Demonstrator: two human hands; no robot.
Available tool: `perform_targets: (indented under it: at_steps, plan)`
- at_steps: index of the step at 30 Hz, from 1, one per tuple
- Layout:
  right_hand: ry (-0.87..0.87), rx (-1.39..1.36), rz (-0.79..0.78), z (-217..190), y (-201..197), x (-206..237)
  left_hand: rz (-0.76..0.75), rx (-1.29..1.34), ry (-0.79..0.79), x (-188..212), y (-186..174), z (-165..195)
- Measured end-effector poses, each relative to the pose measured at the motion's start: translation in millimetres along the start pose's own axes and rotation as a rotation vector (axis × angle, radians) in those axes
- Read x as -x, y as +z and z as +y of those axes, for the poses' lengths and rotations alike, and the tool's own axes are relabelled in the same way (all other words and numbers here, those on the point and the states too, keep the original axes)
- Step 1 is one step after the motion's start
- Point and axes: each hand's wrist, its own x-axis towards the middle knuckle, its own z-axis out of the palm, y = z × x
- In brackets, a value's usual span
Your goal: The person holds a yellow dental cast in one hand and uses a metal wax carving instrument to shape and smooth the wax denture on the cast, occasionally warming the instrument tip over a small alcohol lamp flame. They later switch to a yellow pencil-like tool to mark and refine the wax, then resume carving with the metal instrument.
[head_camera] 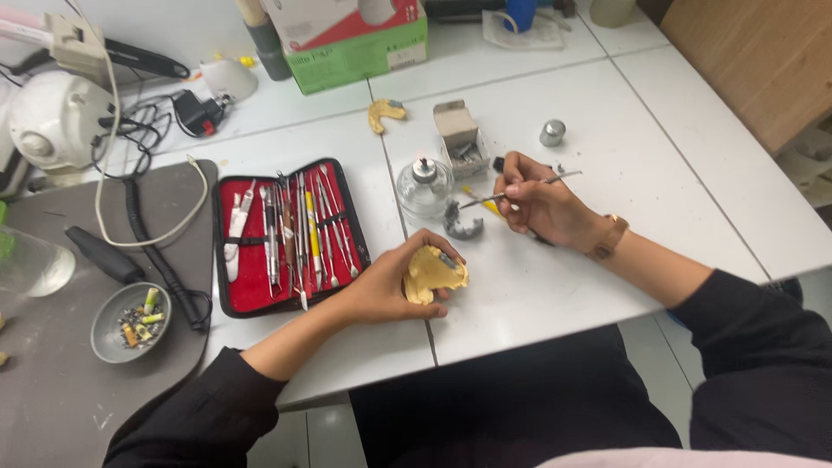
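Head view, hands first: we find the left hand (386,290) at centre frame, closed around a yellow dental cast (433,274), which sits in the palm with a small grey piece on its upper edge. The right hand (542,208) lies up and to the right of it, fingers pinched on a thin metal instrument (516,191). That instrument's long axis runs nearly level, rising slightly to the right, and its left tip points toward the glass spirit lamp (425,186), just short of the lamp. The cast therefore lies down-left of the tool tip, well apart from it; the left hand alone is at the cast.

A grey metal part (462,224) rests on the white table (676,173) between the two hands. At left centre stands the open red instrument case (286,234).

We cannot tell whether the lamp is lit, nor what the grey piece on the cast is. The tool's tip shape is too small to judge.
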Motion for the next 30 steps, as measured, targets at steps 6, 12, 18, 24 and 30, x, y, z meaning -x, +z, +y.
perform_targets:
  at_steps: [6,12,18,24,30]
  plan:
    - [-0.108,0.023,0.092,-2,-4,7,0.010,0.015,-0.020,-1,9,-4]
    - [-0.150,0.017,0.116,-1,-10,13,0.020,0.038,0.032,-5,15,-2]
    - [-0.080,0.193,0.043,-17,-20,26,0.054,0.110,-0.080,-11,17,2]
    - [-0.107,0.345,-0.062,-65,-106,83,0.103,0.204,0.011,-27,47,13]
    - [-0.212,0.584,0.030,-135,-196,208,0.061,0.322,-0.011,-43,86,20]
